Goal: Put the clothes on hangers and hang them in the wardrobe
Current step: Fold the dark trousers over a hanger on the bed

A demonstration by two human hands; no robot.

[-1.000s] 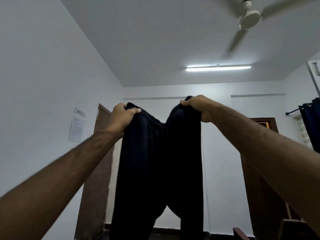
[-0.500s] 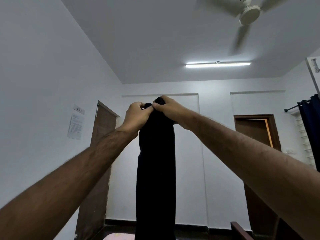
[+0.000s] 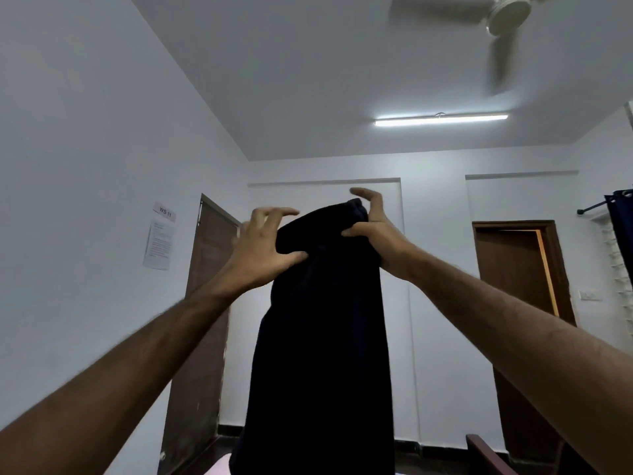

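Observation:
Dark navy trousers hang folded lengthwise in front of me, held up at head height by the top. My right hand grips the upper right corner, thumb on the front and one finger arched above the cloth. My left hand is at the upper left corner with its thumb pressing the front of the fabric. Its fingers are spread, nearly straight and motion-blurred. No hanger or wardrobe is in view.
A brown door stands ajar at the left and a second door is at the right. A dark curtain hangs at the far right edge. A wooden furniture edge shows at bottom right, and a ceiling fan spins overhead.
The hands brought the two waistband ends together, folding the trousers in half. They have since parted slightly, and the left fingers have opened off the cloth.

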